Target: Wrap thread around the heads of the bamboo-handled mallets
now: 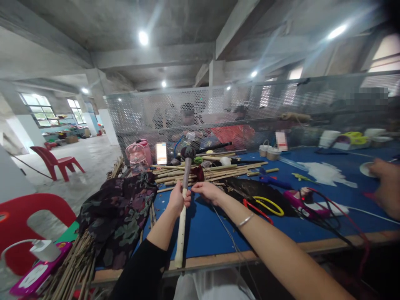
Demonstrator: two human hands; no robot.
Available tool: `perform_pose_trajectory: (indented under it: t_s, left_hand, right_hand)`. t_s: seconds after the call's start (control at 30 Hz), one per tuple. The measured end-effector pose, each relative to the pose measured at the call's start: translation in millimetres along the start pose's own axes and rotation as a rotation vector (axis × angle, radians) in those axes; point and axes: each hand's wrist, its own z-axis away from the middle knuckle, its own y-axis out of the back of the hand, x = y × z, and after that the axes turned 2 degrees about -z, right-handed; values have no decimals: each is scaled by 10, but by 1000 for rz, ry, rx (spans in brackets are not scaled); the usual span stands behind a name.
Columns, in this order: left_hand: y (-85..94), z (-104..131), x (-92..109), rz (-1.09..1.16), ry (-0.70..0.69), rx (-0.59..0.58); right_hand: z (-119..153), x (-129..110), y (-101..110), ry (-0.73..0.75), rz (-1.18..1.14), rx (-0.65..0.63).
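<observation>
Two arms (278, 246) reach over a blue tabletop (206, 239). The left hand (178, 198) has its fingers wrapped around a pale stick (181, 229) with a dark, round top (188, 153). The stick is in the middle, with its bottom end toward the person. The right hand (208, 191) is just beside it, its fingers bent; I cannot tell if they grip the thin string (229, 234) below. More sticks (225, 173) lie behind. A dark flowery cloth (123, 216) is on the left.

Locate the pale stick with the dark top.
Head view, just left of centre: the pale stick is gripped in the left hand, lower end by the table's near edge, right hand close beside it.
</observation>
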Motion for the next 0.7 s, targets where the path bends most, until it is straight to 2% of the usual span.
perform_pose_trajectory:
  t_s: [0.1,0.2,0.33,0.43,0.7]
  left_hand:
    - [14,-24,-13,3,-33,32]
    - [24,-30,-25,-26,-23,-11]
    - [9,-31,-92,-240,84,-24]
    - [-15,-43,-170,-358,90,7]
    - [-127,-75,-279,-338,-232,169]
  right_hand:
    - [-91,-16,-65,-51,-54,-52]
    - [-126,45,-89,24,-87,-95]
    - [-103,174,-8,204,-27,-30]
    - [-92,251,33,325,68,52]
    - [-194,287,-91,326,-168,12]
